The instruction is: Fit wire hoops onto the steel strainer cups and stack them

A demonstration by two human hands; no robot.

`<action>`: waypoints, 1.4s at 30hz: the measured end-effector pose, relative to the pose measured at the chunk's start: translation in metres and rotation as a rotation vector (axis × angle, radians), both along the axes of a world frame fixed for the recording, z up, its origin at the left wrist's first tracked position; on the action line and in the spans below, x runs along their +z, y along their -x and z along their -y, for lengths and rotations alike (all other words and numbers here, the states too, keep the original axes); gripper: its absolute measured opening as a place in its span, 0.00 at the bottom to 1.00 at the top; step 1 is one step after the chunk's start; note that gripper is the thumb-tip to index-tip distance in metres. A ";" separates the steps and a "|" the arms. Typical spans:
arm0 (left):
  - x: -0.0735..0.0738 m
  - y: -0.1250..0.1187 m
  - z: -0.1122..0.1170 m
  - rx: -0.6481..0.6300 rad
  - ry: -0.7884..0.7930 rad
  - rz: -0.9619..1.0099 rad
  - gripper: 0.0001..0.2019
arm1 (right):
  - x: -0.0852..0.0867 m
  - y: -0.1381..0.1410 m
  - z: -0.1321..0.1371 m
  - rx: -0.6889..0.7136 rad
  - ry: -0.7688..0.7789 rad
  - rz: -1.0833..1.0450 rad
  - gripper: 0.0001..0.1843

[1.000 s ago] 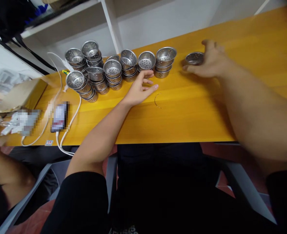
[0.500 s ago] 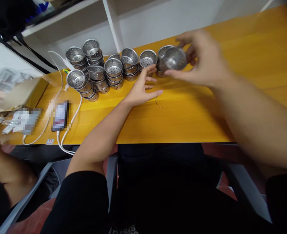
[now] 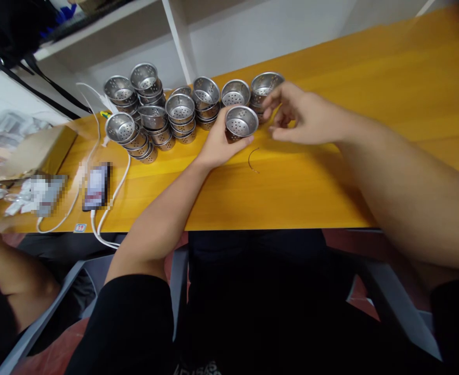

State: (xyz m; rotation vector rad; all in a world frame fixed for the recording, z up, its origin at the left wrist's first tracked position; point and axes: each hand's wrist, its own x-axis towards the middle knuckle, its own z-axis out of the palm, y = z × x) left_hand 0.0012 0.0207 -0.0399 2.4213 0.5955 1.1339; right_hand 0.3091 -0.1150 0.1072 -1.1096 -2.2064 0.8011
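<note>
My left hand point(image 3: 219, 143) is wrapped round a perforated metal cup point(image 3: 241, 123), its round opening facing up. Just to the right, my right hand point(image 3: 292, 114) hovers with bent fingers apart and nothing between them. Behind it stands a stack of similar cups point(image 3: 266, 83), partly covered by the fingers. Another cup stack point(image 3: 235, 94) rises behind the held cup. More stacked perforated cups point(image 3: 180, 108) stand in rows to the left. A thin curved wire point(image 3: 250, 160) lies on the table in front of the held cup.
The yellow wooden table point(image 3: 292, 198) runs along a white shelf point(image 3: 177, 41). At left are a phone point(image 3: 97, 186) with white cables, a cardboard box point(image 3: 38, 151) and plastic bags point(image 3: 21, 198). Another person's arm point(image 3: 18, 265) shows at the far left.
The metal cup has passed from my right hand to my left, moving left and down. My left hand has closed round it; my right hand has let go and shifted slightly left.
</note>
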 end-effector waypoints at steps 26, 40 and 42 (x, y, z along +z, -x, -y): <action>0.018 -0.004 0.018 0.048 0.065 -0.004 0.62 | 0.012 0.016 0.009 0.137 0.154 0.537 0.06; 0.022 -0.007 0.028 0.093 0.164 0.088 0.56 | 0.006 0.041 0.013 0.085 0.018 0.831 0.14; 0.021 -0.006 0.026 0.088 0.152 0.056 0.56 | 0.010 0.043 0.016 0.083 0.025 0.850 0.15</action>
